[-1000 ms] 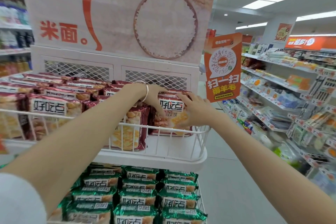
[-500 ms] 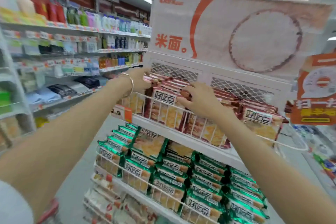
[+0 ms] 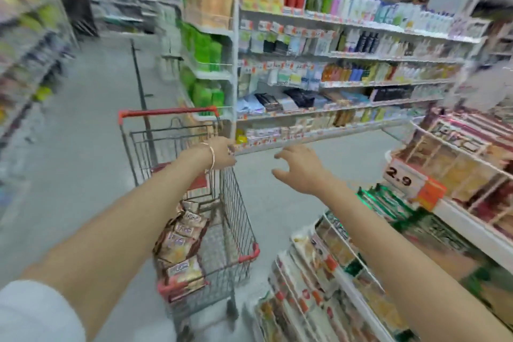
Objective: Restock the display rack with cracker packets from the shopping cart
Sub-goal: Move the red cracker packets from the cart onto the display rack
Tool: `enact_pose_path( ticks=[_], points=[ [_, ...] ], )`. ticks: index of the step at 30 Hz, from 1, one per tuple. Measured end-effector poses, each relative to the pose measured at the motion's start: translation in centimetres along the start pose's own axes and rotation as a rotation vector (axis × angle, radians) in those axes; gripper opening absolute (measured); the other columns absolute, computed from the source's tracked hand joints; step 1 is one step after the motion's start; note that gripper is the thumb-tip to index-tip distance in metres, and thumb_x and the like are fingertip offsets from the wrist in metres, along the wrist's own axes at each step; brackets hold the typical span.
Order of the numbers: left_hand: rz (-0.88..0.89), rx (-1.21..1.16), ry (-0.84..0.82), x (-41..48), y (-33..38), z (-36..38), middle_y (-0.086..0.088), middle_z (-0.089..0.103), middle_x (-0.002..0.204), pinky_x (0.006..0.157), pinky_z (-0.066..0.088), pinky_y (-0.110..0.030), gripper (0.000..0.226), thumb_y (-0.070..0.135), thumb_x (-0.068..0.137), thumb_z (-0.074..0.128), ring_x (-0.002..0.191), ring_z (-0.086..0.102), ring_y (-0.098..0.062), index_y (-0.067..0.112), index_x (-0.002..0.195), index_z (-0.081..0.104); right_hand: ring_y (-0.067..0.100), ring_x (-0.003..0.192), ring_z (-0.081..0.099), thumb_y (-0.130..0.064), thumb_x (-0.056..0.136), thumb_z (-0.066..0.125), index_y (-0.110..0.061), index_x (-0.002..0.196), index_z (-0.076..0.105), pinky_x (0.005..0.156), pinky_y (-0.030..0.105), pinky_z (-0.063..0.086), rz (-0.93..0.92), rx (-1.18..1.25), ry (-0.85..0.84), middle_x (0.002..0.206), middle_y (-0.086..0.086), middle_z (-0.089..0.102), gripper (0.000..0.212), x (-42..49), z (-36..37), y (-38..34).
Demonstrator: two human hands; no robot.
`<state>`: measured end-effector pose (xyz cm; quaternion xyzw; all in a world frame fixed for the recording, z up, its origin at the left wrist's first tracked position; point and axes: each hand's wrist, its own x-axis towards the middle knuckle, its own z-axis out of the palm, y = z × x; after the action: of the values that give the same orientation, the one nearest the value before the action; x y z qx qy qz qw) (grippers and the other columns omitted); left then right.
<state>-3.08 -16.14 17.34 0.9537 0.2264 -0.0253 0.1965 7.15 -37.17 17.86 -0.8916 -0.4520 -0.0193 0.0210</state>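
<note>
The wire shopping cart with red trim stands in the aisle at lower centre. Several brown cracker packets are stacked inside it, partly hidden behind my left forearm. My left hand, with a thin bangle at the wrist, hovers over the cart's far right rim and holds nothing. My right hand floats in the air right of the cart, fingers spread and empty. The display rack fills the right side, with dark red cracker packets on its top tier and green packets below. The view is blurred.
A long store shelf of bottles and toiletries runs across the back. More shelving lines the left. Grey aisle floor lies left of the cart. An orange price tag reading 2.9 hangs on the rack's edge.
My view has swung left from the rack to the cart. Both hands have left the packets on the top tier and now hang empty over and beside the cart.
</note>
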Motion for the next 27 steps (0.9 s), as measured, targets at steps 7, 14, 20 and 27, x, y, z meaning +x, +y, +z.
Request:
enact_pose_path(
  ticks=[7, 14, 20, 27],
  points=[
    [-0.283, -0.082, -0.132, 3.3, -13.5, 4.8, 0.001, 0.063, 0.13, 0.102, 0.05, -0.04, 0.036, 0.033, 0.094, 0.063, 0.113, 0.062, -0.021, 0.017, 0.126, 0.065, 0.028, 0.137, 0.041, -0.042, 0.098, 0.055, -0.016, 0.14, 0.054, 0.113, 0.043, 0.032, -0.162, 0.106, -0.302, 0.145, 0.008, 0.051, 0.05, 11.3, 10.8, -5.7],
    [-0.547, -0.312, -0.186, 10.4, -23.1, 11.0, 0.005, 0.06, 0.103, 0.09, 0.054, -0.034, 0.017, 0.024, 0.095, 0.062, 0.092, 0.06, -0.018, 0.018, 0.109, 0.07, 0.026, 0.125, 0.054, -0.033, 0.097, 0.057, -0.011, 0.126, 0.061, 0.107, 0.042, 0.043, -0.184, 0.282, -0.61, 0.136, 0.008, 0.059, 0.037, 20.5, 23.3, -7.2],
    [-0.823, -0.56, -0.195, 12.7, -27.4, 18.0, -0.002, 0.056, 0.077, 0.044, 0.046, -0.016, 0.046, 0.012, 0.097, 0.058, 0.058, 0.048, -0.011, -0.004, 0.14, 0.048, 0.027, 0.128, 0.052, -0.03, 0.1, 0.053, -0.009, 0.137, 0.054, 0.107, 0.037, 0.041, -0.088, 0.353, -0.879, 0.144, 0.012, 0.052, 0.042, 25.4, 33.8, -6.8],
    [-0.992, -0.622, -0.335, 13.0, -29.6, 24.5, -0.01, 0.062, 0.087, 0.039, 0.036, -0.015, 0.022, 0.009, 0.101, 0.047, 0.047, 0.044, -0.007, 0.002, 0.09, 0.065, 0.03, 0.129, 0.051, -0.025, 0.101, 0.051, -0.008, 0.146, 0.044, 0.098, 0.03, 0.041, 0.054, 0.392, -1.071, 0.143, 0.015, 0.051, 0.049, 26.4, 42.6, -8.1]
  ],
)
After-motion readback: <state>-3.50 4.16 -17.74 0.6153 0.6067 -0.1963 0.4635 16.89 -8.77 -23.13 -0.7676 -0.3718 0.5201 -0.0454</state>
